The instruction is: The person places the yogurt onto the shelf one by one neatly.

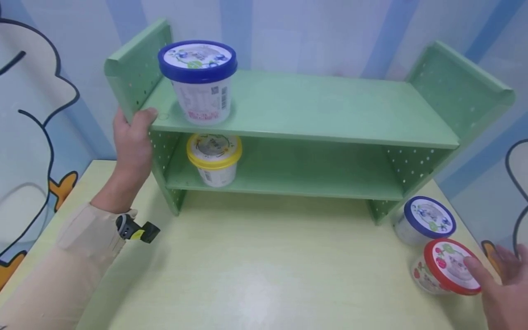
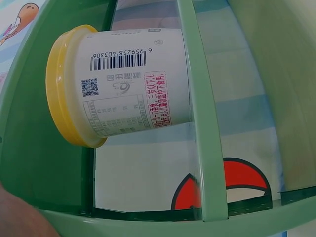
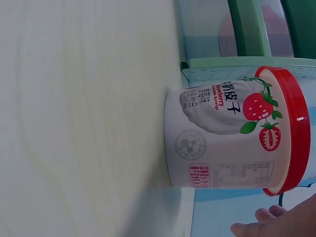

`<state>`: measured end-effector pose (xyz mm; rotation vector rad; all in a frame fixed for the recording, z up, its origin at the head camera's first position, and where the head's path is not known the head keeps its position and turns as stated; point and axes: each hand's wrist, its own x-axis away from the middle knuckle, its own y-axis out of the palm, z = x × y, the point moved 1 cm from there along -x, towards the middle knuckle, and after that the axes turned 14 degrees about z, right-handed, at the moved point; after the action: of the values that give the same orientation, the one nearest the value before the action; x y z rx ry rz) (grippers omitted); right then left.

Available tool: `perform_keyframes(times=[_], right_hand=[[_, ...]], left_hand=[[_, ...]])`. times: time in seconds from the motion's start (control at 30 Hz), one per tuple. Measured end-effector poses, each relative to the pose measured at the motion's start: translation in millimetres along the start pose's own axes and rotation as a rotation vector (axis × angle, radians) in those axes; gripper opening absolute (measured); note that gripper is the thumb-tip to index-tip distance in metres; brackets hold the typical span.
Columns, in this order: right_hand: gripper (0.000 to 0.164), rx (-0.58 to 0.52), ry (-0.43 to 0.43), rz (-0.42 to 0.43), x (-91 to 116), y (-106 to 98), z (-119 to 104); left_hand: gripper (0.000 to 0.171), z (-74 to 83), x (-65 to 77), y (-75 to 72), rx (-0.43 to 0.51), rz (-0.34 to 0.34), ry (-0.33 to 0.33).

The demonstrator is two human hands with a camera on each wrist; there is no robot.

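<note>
My left hand (image 1: 134, 140) grips the left side of the green two-tier shelf (image 1: 313, 107), thumb over the upper board's front corner. Beside that hand, a blue-lidded tub (image 1: 202, 91) stands on the upper board. A yellow-lidded tub (image 1: 214, 160) stands on the board below; its barcode side fills much of the left wrist view (image 2: 123, 79). My right hand (image 1: 509, 284) is spread at the right side of a red-lidded strawberry tub (image 1: 451, 266). Its thumb overlaps the lid in the head view, and the other fingers reach past the tub's far side. The tub stands upright on the table.
Another blue-lidded tub (image 1: 426, 220) stands behind the red-lidded one, close to the shelf's right foot. The pale wooden table (image 1: 264, 266) lies in front of the shelf. Behind is a blue-striped wall (image 1: 313, 36) with cartoon drawings.
</note>
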<state>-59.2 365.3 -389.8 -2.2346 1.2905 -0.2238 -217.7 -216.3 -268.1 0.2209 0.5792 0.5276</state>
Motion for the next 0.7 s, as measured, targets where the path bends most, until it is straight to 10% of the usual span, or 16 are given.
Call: perform_keyframes(times=[0.7], right_hand=[[0.091,0.019,0.132,-0.071,-0.6,7.9,17.7]], left_hand=[[0.029,1.9,0.7,1.0,0.008,0.01,0.0]])
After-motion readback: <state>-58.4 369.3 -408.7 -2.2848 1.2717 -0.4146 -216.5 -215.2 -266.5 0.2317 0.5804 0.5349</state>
